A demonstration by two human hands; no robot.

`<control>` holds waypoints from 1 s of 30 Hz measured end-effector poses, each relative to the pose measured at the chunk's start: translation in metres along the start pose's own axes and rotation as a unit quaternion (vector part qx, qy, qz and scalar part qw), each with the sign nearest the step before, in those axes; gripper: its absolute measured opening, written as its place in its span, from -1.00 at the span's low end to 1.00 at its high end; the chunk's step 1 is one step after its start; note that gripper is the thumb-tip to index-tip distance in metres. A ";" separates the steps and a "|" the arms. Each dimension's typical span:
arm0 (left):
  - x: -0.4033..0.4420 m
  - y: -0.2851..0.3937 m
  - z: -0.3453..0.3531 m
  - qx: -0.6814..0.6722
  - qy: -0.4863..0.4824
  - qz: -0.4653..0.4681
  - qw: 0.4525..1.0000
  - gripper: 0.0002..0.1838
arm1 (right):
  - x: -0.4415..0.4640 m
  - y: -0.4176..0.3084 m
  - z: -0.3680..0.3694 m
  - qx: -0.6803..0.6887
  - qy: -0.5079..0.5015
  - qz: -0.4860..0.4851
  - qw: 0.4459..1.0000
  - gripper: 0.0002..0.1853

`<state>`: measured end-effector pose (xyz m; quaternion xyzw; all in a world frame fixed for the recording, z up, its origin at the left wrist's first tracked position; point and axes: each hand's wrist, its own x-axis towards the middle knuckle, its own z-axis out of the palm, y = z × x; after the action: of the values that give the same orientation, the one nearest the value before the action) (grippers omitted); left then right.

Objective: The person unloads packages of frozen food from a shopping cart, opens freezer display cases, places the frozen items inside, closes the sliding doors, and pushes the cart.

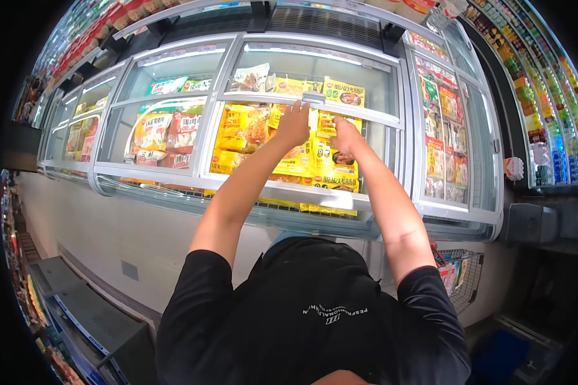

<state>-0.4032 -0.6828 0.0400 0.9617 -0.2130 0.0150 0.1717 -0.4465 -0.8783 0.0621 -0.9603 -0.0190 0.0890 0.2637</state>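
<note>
My left hand is open, its fingers stretched up to the frame of a sliding glass freezer lid, just beside the lid's grey handle. My right hand is over a yellow bag of frozen food with sausages pictured on it. Its fingers look partly spread and point left; whether they touch the bag cannot be made out. More yellow bags lie under and around both hands, and a white-and-brown bag lies behind them.
Left in the chest freezer lie white and green bags; another glass-topped section with red and yellow bags adjoins on the right. A wire basket with packets is at lower right. Drink shelves line the far right, and grey steps or crates stand lower left.
</note>
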 end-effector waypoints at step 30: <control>-0.051 0.008 0.017 0.128 -0.045 0.026 0.990 -0.67 | -0.021 -0.057 0.046 -0.211 -0.114 -0.011 0.971 0.03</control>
<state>-0.4535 -0.6749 0.0209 0.9697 -0.2416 0.0033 0.0365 -0.4746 -0.8082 0.0559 -0.9774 -0.0783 0.1891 0.0521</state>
